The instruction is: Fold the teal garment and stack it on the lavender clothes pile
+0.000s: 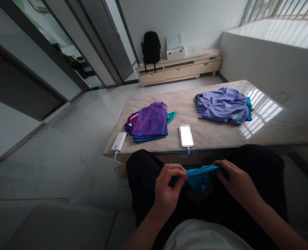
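Observation:
A bright blue garment is stretched between my hands above my lap, its top edge pulled nearly straight and its lower part hanging in shadow. My left hand pinches one end of that edge between thumb and fingers. At the other end my right hand grips the cloth, with part of its fingers hidden. Beyond my knees, a stack of folded clothes, purple on top, lies on the marble-look table. Farther right is a looser pile of clothes with a lavender piece on top.
Near the table's front edge lie a phone with a cable and a white power bank with a cord hanging down. A low cabinet by the wall carries a black backpack and a white box.

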Action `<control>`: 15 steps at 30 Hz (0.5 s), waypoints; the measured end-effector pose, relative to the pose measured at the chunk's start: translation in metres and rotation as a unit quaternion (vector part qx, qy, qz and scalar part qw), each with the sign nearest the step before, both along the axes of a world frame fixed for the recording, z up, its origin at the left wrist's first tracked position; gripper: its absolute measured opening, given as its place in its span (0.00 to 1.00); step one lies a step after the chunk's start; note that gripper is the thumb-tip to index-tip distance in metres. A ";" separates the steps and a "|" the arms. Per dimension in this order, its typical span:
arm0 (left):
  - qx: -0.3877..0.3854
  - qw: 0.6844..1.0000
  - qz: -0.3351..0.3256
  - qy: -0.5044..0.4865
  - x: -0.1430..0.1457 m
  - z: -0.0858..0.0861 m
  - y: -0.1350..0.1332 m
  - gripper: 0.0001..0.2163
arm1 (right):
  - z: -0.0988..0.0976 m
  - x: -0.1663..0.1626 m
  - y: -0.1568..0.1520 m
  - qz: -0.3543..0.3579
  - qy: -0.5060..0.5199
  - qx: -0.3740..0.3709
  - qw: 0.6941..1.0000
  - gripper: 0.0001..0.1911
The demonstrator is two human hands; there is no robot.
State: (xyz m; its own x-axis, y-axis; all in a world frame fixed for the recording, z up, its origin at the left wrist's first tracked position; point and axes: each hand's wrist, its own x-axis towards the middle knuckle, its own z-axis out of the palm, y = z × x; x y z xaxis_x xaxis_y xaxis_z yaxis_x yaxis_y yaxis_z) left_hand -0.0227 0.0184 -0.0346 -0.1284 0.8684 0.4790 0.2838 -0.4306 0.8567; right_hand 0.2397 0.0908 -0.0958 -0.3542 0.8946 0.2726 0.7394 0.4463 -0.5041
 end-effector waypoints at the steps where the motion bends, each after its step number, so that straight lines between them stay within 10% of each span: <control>1: -0.008 1.000 -0.002 -0.016 -0.001 0.001 -0.001 0.10 | 0.000 0.001 0.002 -0.001 0.013 0.010 1.000 0.11; 15: -0.022 0.999 -0.006 -0.041 -0.014 0.016 -0.005 0.10 | -0.023 -0.001 0.007 0.088 0.138 -0.119 0.979 0.13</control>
State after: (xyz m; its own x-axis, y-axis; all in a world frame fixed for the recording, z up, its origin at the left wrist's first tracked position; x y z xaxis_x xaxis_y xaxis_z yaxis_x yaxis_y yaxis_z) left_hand -0.0368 0.0132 -0.0191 -0.1558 0.8900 0.4284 0.2065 -0.3948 0.8953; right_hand 0.2385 0.0977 -0.1187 -0.4502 0.8764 0.1708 0.4827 0.3998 -0.7792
